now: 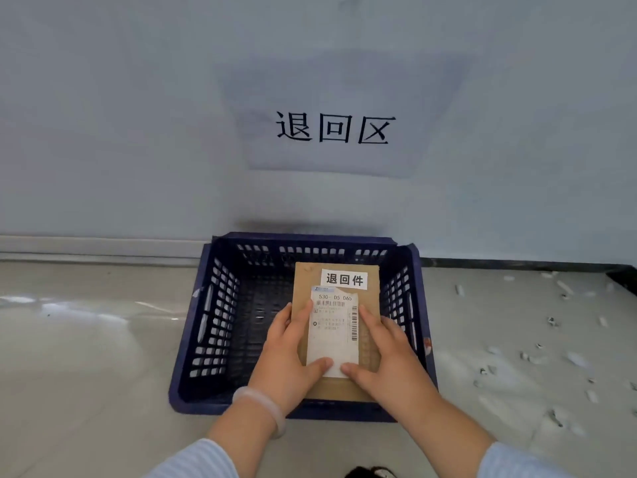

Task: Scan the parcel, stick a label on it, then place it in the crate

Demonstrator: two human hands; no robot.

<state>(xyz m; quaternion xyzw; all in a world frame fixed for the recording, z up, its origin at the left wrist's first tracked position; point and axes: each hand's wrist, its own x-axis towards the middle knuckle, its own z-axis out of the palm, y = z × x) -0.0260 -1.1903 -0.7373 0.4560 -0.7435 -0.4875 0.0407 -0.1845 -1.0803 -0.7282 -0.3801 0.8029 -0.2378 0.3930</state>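
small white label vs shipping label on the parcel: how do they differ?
The small white label bears only three bold black characters; the shipping label carries fine print, numbers and barcodes. The small white label is a short strip lying across the top of the parcel; the shipping label is taller and runs down its middle. The shipping label's top edge is torn; the small white label's edges are clean. Thumbs of the left hand and right hand press only the shipping label. Both are white and lie flat on the parcel.

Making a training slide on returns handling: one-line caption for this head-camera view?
Both hands, left hand and right hand, hold a labelled cardboard parcel over a dark blue crate.
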